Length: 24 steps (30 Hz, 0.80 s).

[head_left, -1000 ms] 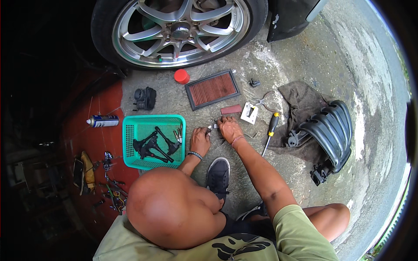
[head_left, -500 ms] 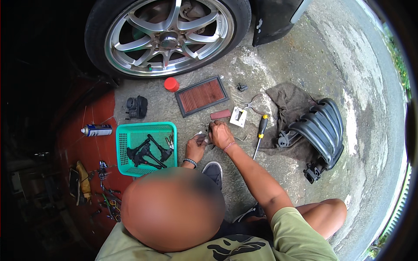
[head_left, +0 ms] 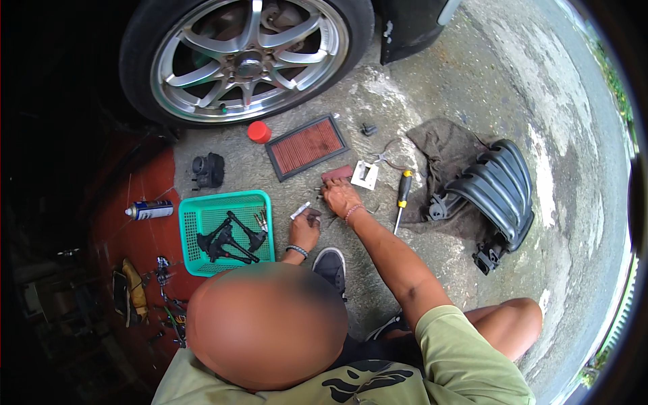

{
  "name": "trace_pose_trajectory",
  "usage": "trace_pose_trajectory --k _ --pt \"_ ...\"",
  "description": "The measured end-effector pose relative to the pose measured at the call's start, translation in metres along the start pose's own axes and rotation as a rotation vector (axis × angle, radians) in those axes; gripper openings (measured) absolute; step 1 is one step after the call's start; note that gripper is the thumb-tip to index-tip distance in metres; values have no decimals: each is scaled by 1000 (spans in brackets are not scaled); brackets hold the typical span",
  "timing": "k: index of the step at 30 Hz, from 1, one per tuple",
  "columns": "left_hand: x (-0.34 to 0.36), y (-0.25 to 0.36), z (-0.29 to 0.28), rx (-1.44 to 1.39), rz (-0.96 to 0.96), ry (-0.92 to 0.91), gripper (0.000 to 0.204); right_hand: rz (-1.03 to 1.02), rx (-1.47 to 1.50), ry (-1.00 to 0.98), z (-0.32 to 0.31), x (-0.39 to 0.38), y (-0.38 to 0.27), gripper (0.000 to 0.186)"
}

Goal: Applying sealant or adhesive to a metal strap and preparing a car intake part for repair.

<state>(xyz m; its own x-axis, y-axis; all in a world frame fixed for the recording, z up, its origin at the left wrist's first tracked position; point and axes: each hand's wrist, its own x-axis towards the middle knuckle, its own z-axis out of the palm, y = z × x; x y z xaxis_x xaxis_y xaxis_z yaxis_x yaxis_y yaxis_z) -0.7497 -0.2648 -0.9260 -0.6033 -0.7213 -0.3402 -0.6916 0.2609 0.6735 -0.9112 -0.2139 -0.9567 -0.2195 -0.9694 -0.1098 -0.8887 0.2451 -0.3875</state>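
My left hand [head_left: 304, 231], fingers curled, holds a small white tube-shaped piece [head_left: 301, 210] that sticks out past the fingertips. Just to its right and farther out, my right hand [head_left: 342, 198] is low over the concrete with bent fingers; what they grip is hidden beneath them. Against its fingers lies a reddish strip [head_left: 337, 173] that looks like sandpaper. Beside that strip is a white card with a dark cut-out [head_left: 364, 175]. A red-framed pleated air filter [head_left: 307, 147] with a dark border lies beyond both hands.
A green basket [head_left: 225, 271] with black ignition coils stands left. A screwdriver [head_left: 404, 190], pliers [head_left: 382, 156] and a black intake manifold [head_left: 496, 182] on a cloth [head_left: 432, 145] lie right. The car wheel [head_left: 246, 64], red cap [head_left: 259, 132], throttle body [head_left: 208, 170] and spray can [head_left: 149, 210] are around.
My hands have drawn apart. The white piece now shows clearly in my left hand, and my right hand has moved up against the reddish strip. The view has shifted slightly.
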Motion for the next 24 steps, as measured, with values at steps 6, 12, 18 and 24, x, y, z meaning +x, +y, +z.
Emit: trace_pose_trajectory --k 6,12,18,24 --pt "5 12 -7 -406 11 -4 20 528 880 412 -24 -24 -14 25" --pt "3 48 -23 -165 180 -16 17 764 1874 299 -36 -55 -13 19" --pt "7 61 -38 18 455 27 19 633 1883 128 -50 -67 -13 24" --pt "10 54 -55 178 646 -141 22 475 1604 -15 -69 -73 -5 17"
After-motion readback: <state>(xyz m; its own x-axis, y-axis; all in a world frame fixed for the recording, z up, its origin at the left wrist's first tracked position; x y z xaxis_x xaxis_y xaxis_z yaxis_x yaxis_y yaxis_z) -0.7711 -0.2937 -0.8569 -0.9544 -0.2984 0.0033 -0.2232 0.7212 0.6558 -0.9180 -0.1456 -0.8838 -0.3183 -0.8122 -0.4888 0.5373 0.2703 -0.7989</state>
